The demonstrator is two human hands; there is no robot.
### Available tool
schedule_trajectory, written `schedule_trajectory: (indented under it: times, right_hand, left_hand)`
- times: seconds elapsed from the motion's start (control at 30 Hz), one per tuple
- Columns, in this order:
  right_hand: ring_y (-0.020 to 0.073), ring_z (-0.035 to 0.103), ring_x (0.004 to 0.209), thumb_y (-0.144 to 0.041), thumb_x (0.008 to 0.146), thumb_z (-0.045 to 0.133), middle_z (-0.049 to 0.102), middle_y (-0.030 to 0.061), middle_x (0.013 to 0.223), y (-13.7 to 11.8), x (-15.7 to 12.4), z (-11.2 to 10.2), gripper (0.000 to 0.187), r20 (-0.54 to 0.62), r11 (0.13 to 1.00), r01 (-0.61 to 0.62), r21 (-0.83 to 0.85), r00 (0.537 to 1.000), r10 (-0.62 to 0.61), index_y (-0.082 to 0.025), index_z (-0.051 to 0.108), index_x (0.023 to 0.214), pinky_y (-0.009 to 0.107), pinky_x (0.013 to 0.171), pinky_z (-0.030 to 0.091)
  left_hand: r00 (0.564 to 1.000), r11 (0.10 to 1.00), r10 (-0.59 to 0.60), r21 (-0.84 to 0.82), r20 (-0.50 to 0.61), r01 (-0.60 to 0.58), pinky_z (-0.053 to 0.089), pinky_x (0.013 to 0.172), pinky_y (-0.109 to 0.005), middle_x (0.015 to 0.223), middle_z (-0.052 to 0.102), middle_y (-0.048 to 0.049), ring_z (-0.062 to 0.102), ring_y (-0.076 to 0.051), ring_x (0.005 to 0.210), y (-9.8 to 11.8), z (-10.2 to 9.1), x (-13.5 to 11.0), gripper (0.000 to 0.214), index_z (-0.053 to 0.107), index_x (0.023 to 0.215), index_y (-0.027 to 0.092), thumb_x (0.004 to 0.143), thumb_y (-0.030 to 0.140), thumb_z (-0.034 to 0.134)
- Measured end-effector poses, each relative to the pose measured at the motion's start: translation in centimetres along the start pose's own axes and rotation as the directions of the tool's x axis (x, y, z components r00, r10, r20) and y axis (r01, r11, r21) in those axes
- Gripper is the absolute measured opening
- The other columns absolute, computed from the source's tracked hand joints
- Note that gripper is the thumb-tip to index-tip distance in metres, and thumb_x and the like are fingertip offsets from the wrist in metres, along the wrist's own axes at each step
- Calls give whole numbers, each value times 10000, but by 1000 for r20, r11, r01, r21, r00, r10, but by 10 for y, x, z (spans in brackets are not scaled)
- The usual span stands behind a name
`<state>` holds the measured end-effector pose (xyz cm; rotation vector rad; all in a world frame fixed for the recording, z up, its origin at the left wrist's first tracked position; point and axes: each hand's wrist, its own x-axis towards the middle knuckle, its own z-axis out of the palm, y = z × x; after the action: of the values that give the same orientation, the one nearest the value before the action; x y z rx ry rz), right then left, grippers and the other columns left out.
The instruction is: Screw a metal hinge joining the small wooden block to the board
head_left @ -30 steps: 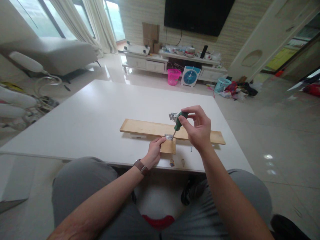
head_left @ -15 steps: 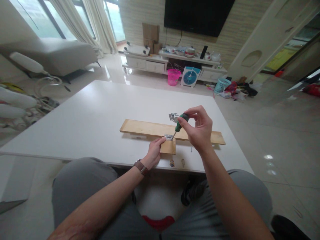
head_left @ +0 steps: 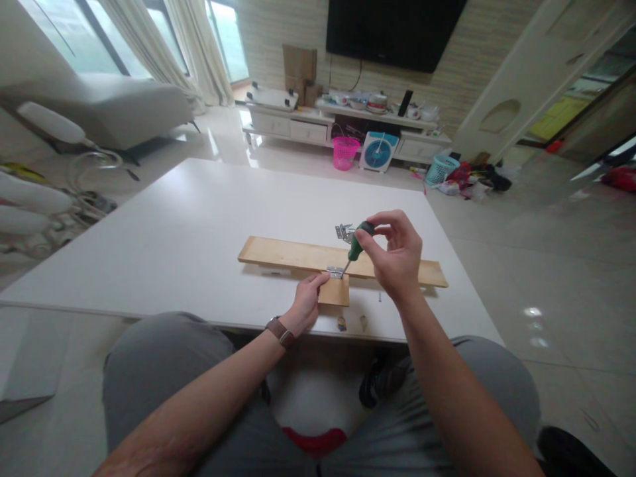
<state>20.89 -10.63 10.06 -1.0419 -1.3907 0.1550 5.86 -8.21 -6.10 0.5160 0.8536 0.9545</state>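
Observation:
My right hand (head_left: 397,255) grips a green and black screwdriver (head_left: 356,245) by its handle, fingers and thumb pinching the top. The shaft slants down to the right part of a silver hinge (head_left: 334,270). That hinge lies across the joint between a long wooden board (head_left: 288,253) and a small square wooden piece (head_left: 336,293). With thumb and fingers my left hand (head_left: 307,299) holds the left side of the small piece, thumb close to the hinge. Whether a screw sits under the tip is too small to make out.
More metal hinges (head_left: 342,232) lie behind the board on the white table (head_left: 163,245). A screw (head_left: 380,297), a small yellow figure (head_left: 342,323) and a small key-like thing (head_left: 364,322) lie near the front edge. White supports show under the board.
The screwdriver's handle has turned slightly in my right hand, its tip staying at the hinge. My left hand has kept its place on the small wooden piece.

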Motion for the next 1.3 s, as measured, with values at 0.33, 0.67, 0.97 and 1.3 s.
schedule_trajectory:
  times: [0.33, 0.67, 0.97, 1.3]
  right_hand:
    - [213, 763, 1107, -225, 956, 681, 791, 15, 1186, 0, -2, -1, 208, 97, 996, -46, 77, 995, 39, -298, 731, 1144, 406, 876, 627]
    - [196, 718, 988, -310, 924, 759, 721, 6, 1050, -1, 0, -2, 117, 49, 1000, -13, -11, 999, 13, -294, 712, 1030, 391, 787, 612]
    - [187, 727, 929, -263, 943, 762, 746, -8, 983, -4, 0, -2, 113, 54, 1000, 10, 14, 998, -11, -296, 759, 1051, 389, 792, 618]
    - [212, 770, 1060, -245, 999, 637, 791, 15, 1135, 1, -1, -3, 202, 110, 999, -28, 34, 994, 24, -319, 767, 1134, 414, 856, 650]
  left_hand:
    - [1000, 1000, 13, -9, 1, -13, 544, 747, -312, 884, 818, -100, 714, -206, 779, 0, 1, 0, 374, 811, 823, 131, 606, 372, 998]
    - [1000, 1000, 15, 2, -20, -15, 536, 743, -314, 896, 822, -110, 713, -212, 783, -1, 2, 0, 368, 817, 828, 132, 605, 366, 992]
    - [1000, 1000, 19, 15, -15, -18, 539, 735, -308, 879, 815, -104, 710, -208, 781, -1, 1, 0, 372, 808, 808, 133, 603, 386, 989]
    - [1000, 1000, 15, -1, -6, -15, 550, 761, -317, 911, 827, -116, 723, -218, 804, 1, 3, -3, 372, 825, 828, 131, 607, 378, 993]
